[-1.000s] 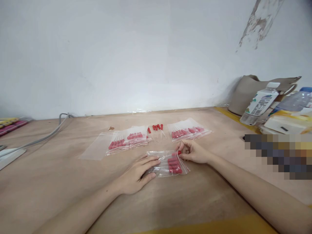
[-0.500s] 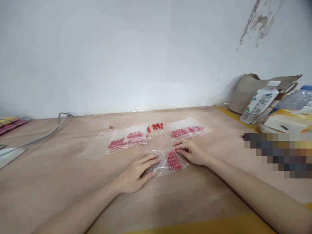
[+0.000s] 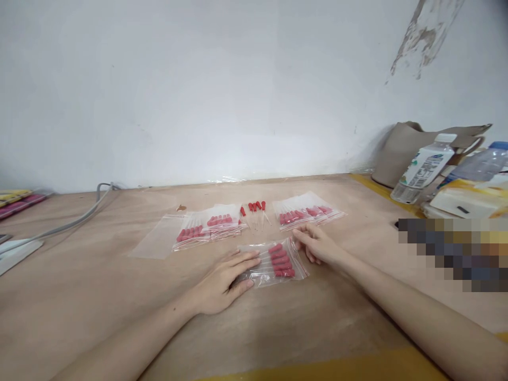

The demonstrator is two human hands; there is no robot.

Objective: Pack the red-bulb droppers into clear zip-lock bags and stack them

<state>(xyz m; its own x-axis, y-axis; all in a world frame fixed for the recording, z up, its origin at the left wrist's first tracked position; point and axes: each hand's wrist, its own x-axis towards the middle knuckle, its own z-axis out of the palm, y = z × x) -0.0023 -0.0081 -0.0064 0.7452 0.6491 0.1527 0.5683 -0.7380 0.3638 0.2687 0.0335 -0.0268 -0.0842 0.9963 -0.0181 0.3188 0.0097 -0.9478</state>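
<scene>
A clear zip bag (image 3: 260, 275) lies flat on the table in front of me, with several red-bulbed droppers (image 3: 281, 260) side by side inside it. My left hand (image 3: 226, 278) rests on the bag's left end, fingers stretched out and apart. Just off the zip edge at the bag's right side is my right hand (image 3: 315, 244), its fingers loosely bent, with nothing visible in them. Behind the bag, several loose droppers (image 3: 256, 206) lie between a group of filled zip bags (image 3: 222, 219) on the left and another group of filled bags (image 3: 305, 211) on the right.
An unfilled clear bag (image 3: 154, 238) lies left of the filled ones. A grey cable (image 3: 79, 218) crosses the table's left side. At the right stand a tilted bottle (image 3: 423, 166), a grey-brown bag (image 3: 397, 151) and a yellow-white packet (image 3: 456, 198). The white wall (image 3: 238, 95) borders the far edge.
My right hand has let go of the zip bag's edge and moved slightly right. The droppers inside now lie more evenly in a row. My left hand stays put.
</scene>
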